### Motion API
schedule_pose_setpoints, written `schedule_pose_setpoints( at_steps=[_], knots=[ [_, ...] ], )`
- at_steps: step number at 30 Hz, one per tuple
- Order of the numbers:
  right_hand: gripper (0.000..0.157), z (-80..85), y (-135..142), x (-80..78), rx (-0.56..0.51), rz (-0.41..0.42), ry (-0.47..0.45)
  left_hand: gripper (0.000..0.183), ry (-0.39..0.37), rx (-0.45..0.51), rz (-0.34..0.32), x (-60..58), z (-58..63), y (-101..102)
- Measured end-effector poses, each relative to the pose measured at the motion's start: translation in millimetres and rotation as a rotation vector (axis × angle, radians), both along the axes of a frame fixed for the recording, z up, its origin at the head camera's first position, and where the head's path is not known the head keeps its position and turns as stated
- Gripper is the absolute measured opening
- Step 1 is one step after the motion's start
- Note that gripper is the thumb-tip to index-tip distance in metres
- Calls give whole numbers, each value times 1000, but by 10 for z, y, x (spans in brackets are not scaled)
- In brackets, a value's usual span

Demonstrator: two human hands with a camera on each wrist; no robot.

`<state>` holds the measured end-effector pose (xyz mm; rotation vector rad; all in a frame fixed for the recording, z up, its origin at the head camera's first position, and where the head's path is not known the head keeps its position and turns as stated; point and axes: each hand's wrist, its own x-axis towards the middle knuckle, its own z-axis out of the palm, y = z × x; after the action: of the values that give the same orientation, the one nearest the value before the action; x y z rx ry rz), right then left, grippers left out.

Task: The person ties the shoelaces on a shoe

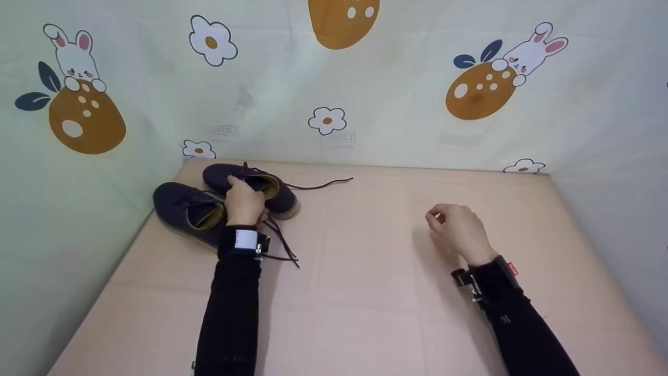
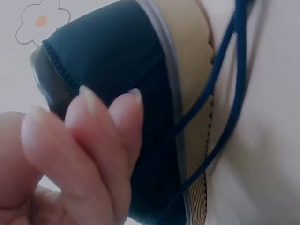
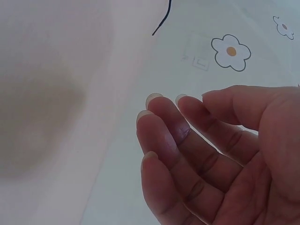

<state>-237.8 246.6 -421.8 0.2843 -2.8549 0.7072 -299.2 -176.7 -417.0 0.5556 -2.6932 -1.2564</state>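
Note:
Two dark navy lace-up shoes sit at the table's far left corner, toes to the left. My left hand [image 1: 245,203] is over the near side of the farther shoe [image 1: 286,201], between it and the nearer shoe [image 1: 169,206]. In the left wrist view, its loosely bent fingers [image 2: 84,150] lie before the dark side of a shoe [image 2: 112,37] with a tan sole; no grip is visible. Loose laces [image 1: 284,243] trail beside the wrist. Apart from the shoes, my right hand [image 1: 462,232] hovers over the table's right side, fingers [image 3: 161,140] loosely bent around nothing.
A pale pink cloth covers the table [image 1: 360,261]. Printed fabric walls [image 1: 271,94] with rabbits and flowers stand behind and at both sides. Another lace [image 1: 323,184] stretches right from the farther shoe along the back edge.

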Motion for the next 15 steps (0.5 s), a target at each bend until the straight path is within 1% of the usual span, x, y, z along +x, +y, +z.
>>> schedule_pose_setpoints(
  at_steps=[4, 7, 11, 15],
  knots=[
    [17, 12, 13, 9, -5, 0, -5, 81, 11, -53, -46, 16, 49, 53],
    [18, 33, 11, 16, -12, 5, 0, 80, 24, -66, -94, 40, 108, 129],
    [17, 67, -16, 28, -33, 30, 14, 80, 39, -34, -181, 108, 229, 260],
    [16, 118, -84, 68, -94, 76, 1, 79, 41, -16, -297, 207, 356, 466]
  ],
)
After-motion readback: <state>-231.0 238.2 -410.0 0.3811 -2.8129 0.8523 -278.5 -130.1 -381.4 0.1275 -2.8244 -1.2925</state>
